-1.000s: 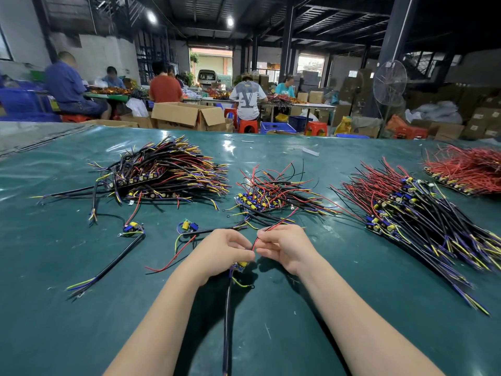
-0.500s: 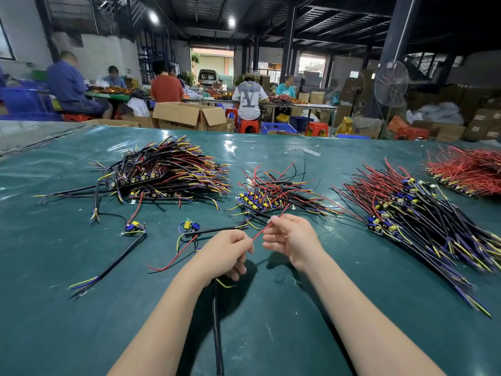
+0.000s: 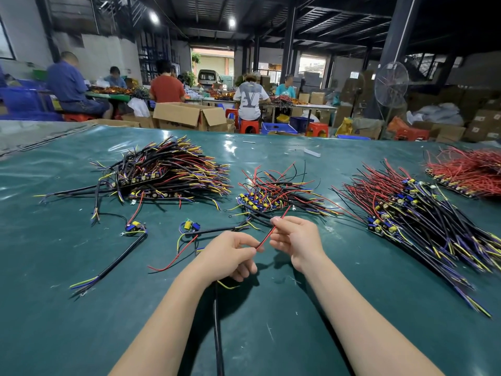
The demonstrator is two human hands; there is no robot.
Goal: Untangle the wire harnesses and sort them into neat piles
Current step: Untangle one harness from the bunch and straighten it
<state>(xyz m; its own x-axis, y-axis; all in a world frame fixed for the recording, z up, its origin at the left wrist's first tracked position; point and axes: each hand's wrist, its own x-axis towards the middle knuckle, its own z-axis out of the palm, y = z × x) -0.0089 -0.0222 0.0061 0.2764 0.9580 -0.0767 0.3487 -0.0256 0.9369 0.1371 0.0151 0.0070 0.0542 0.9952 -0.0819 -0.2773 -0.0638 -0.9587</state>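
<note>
Left hand grips a black cable and the low end of 1 red wire; right hand pinches that wire higher up, seemingly between thumb and forefinger.

The single head-worn camera sat above the near edge of the green table mat. It faced forward and down across that surface. Both forearms entered at the 6 o'clock frame edge. The left hand and right hand lay close to the lens, just below frame centre. Wire harness piles occupied mid range, from 10 o'clock round to 2 o'clock of the hands. Seated workers and a pedestal fan filled the far background, toward 12 and 1 o'clock.
</note>
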